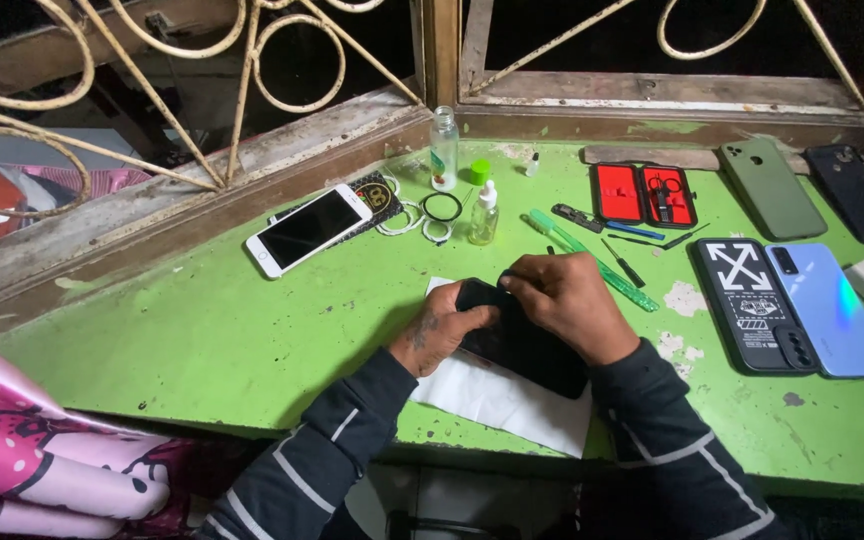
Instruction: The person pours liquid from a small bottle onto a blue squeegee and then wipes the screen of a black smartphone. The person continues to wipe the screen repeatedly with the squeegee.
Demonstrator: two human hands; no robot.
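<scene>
From the head camera, a dark phone (517, 340) lies on white paper (497, 395) near the front edge of the green table (222, 330). The left hand (440, 335) clasps its left edge, fingers curled. The right hand (570, 305) pinches at the phone's top corner, perhaps holding something small. A white phone (307, 228) lies well apart.

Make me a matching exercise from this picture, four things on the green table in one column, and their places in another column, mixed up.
Things:
1. white phone
2. black phone
3. open tool case
4. light blue phone

Places:
A. far right, face down, next to a black patterned phone case
B. held by the left hand and right hand over white paper
C. left, by the window ledge
D. back of the table, red lining showing

Pairs: 1-C, 2-B, 3-D, 4-A
</scene>
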